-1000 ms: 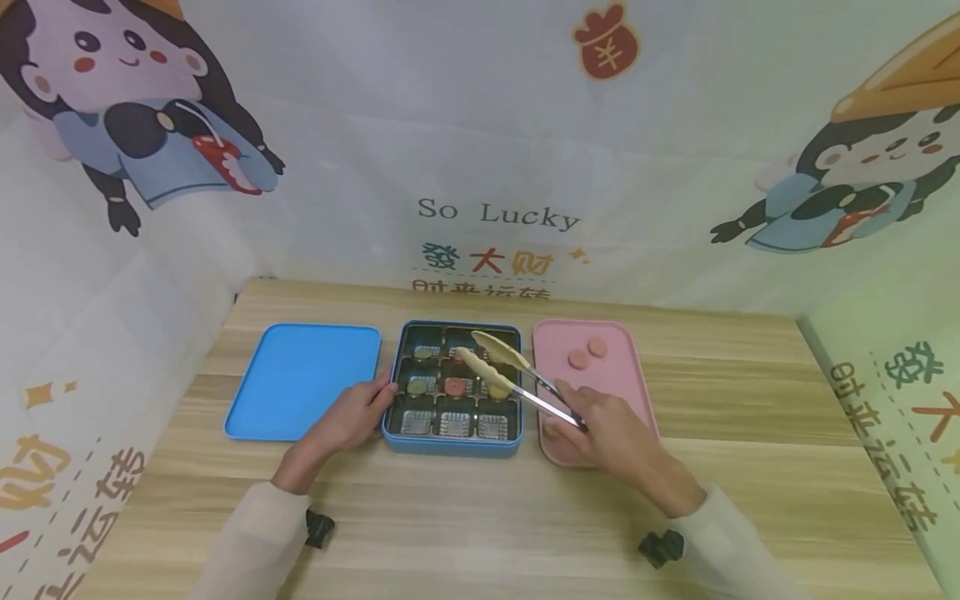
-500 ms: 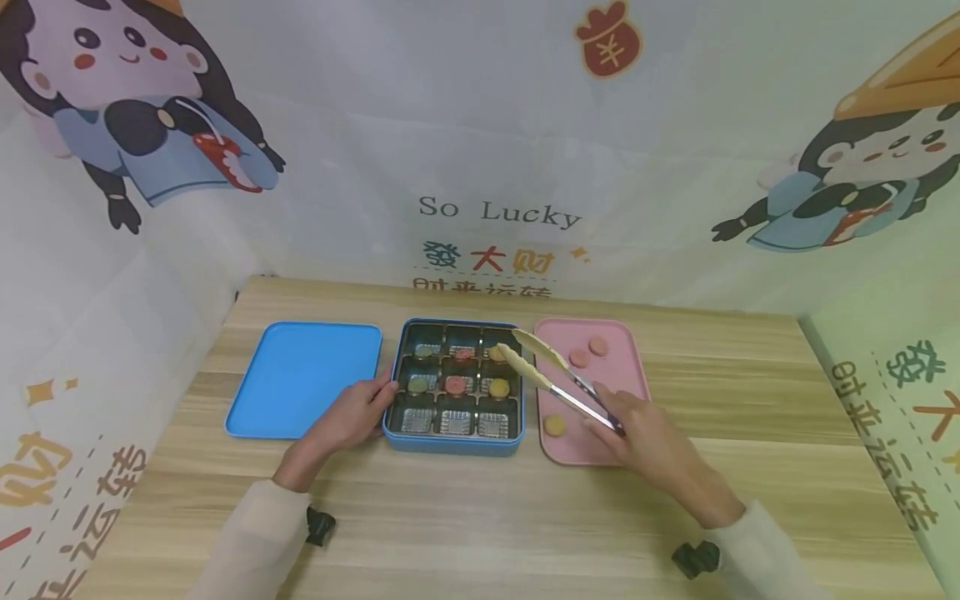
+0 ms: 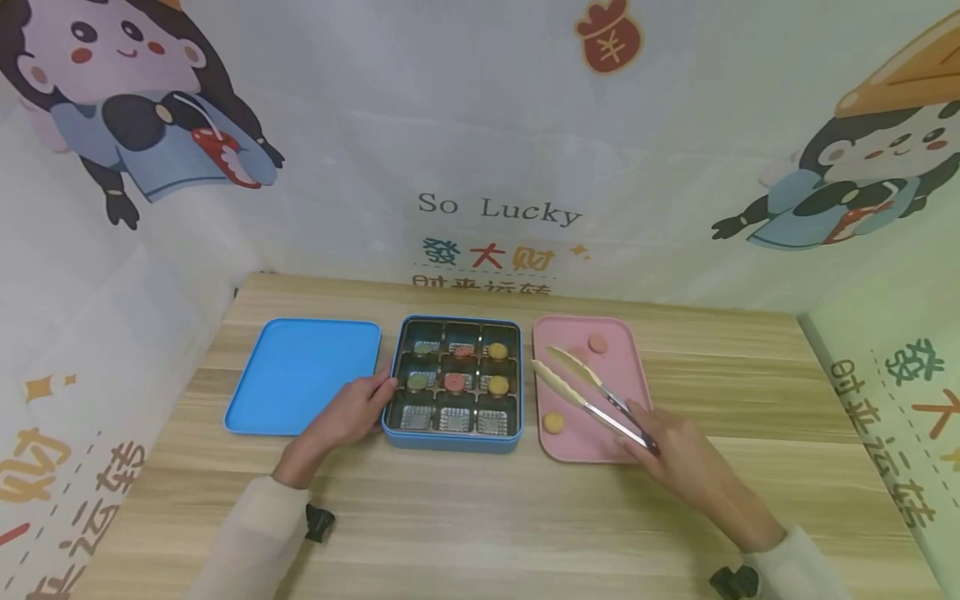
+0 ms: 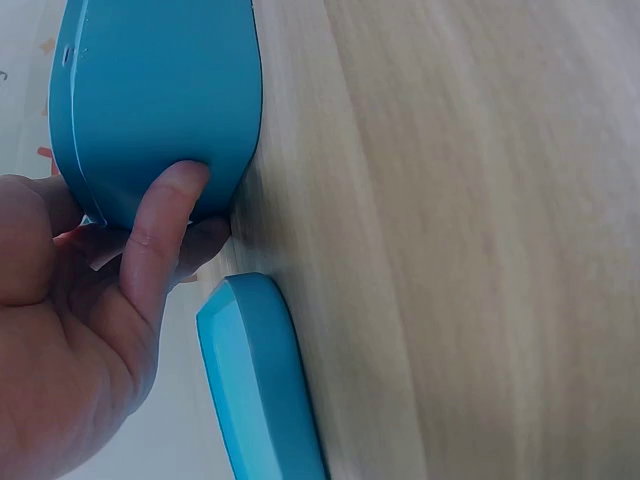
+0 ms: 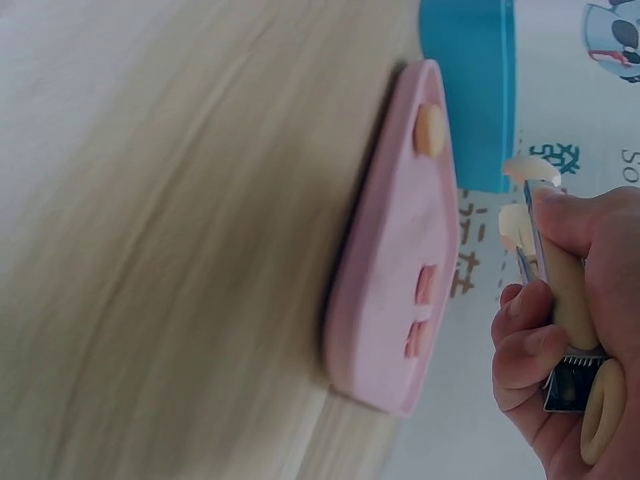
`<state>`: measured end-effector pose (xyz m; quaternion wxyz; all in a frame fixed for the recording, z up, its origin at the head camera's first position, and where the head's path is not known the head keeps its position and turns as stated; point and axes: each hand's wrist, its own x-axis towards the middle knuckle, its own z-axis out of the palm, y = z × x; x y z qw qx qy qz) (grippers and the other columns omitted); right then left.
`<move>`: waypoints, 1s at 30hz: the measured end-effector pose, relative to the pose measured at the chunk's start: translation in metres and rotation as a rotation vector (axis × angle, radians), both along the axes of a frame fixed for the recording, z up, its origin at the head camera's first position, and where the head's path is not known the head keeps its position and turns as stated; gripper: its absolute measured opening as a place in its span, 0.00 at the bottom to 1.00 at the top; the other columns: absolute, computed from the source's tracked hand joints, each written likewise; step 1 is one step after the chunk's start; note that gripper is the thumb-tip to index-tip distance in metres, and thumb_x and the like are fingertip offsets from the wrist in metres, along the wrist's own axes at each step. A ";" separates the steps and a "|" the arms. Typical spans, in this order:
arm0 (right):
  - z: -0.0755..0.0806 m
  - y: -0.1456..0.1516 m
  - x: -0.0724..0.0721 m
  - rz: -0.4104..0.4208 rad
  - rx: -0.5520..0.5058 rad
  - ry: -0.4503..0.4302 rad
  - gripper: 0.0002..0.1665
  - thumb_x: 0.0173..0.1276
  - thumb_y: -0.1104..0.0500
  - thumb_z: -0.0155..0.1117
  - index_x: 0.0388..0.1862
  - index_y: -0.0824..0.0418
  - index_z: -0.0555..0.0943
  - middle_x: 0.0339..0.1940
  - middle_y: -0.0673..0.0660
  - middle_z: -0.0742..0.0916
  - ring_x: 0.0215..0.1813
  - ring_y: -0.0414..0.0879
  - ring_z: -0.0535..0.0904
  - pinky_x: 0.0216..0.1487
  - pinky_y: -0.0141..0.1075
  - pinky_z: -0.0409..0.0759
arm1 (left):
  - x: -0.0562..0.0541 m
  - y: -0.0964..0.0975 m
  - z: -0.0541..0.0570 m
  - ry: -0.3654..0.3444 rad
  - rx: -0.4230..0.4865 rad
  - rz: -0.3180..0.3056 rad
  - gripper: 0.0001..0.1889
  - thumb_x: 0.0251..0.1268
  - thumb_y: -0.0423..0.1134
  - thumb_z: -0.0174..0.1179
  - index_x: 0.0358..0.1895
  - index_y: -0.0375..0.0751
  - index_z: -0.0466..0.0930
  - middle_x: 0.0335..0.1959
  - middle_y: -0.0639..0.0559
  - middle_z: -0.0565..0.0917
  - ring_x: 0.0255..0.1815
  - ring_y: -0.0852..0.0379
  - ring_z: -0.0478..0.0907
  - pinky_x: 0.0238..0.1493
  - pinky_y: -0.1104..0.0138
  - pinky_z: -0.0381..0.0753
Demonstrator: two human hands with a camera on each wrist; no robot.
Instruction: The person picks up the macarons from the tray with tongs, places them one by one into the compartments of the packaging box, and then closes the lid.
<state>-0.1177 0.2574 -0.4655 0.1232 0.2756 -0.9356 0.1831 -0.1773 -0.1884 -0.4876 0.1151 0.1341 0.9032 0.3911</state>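
My left hand (image 3: 354, 410) holds the left side of a blue box (image 3: 452, 443), a finger lying along its wall (image 4: 170, 110) in the left wrist view. A black divided insert fills the box. Green, red and yellow round cookies sit in its back and middle rows; the front row is bare. My right hand (image 3: 686, 454) grips metal tongs (image 3: 600, 410) with pale tips, spread apart with nothing between them. They hang over a pink tray (image 3: 592, 446). On that tray lie a yellow cookie (image 3: 552, 422) and a pink cookie (image 3: 597, 343); another pink one is mostly hidden behind the tongs.
Left of the box, a blue lid (image 3: 303, 375) lies flat on the wooden table (image 3: 465, 517). A printed white cloth (image 3: 480, 125) rises behind the table and along both sides.
The right hand and tongs have moved right, from over the box to over the pink tray. Yellow cookies in the box's right column are now uncovered. The left hand stays put.
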 end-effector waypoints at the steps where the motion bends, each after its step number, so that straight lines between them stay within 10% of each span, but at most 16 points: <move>1: -0.001 0.003 0.002 -0.009 0.006 -0.001 0.31 0.60 0.59 0.74 0.59 0.74 0.79 0.20 0.46 0.73 0.22 0.33 0.61 0.21 0.26 0.66 | 0.000 0.000 0.000 -0.001 0.002 0.001 0.27 0.83 0.40 0.41 0.75 0.27 0.55 0.37 0.36 0.85 0.23 0.58 0.77 0.28 0.65 0.77; 9: -0.004 0.021 0.013 -0.002 0.011 0.020 0.33 0.53 0.61 0.78 0.57 0.73 0.81 0.36 0.60 0.89 0.29 0.36 0.74 0.28 0.33 0.78 | -0.002 0.002 0.002 -0.016 0.005 0.005 0.27 0.83 0.40 0.40 0.75 0.26 0.54 0.43 0.31 0.84 0.25 0.58 0.79 0.29 0.65 0.79; 17: -0.008 0.031 0.026 0.020 0.029 -0.028 0.32 0.57 0.56 0.76 0.58 0.71 0.81 0.21 0.39 0.72 0.24 0.28 0.60 0.22 0.25 0.65 | -0.004 0.003 0.003 -0.011 -0.014 0.007 0.27 0.83 0.40 0.40 0.75 0.27 0.54 0.40 0.34 0.84 0.24 0.56 0.78 0.30 0.65 0.77; 30: -0.015 0.035 0.039 0.053 0.039 -0.112 0.31 0.61 0.55 0.74 0.59 0.72 0.80 0.23 0.39 0.75 0.25 0.26 0.62 0.24 0.24 0.67 | 0.000 0.002 0.002 -0.029 -0.011 0.013 0.27 0.83 0.41 0.41 0.76 0.28 0.53 0.47 0.29 0.83 0.26 0.57 0.81 0.31 0.65 0.80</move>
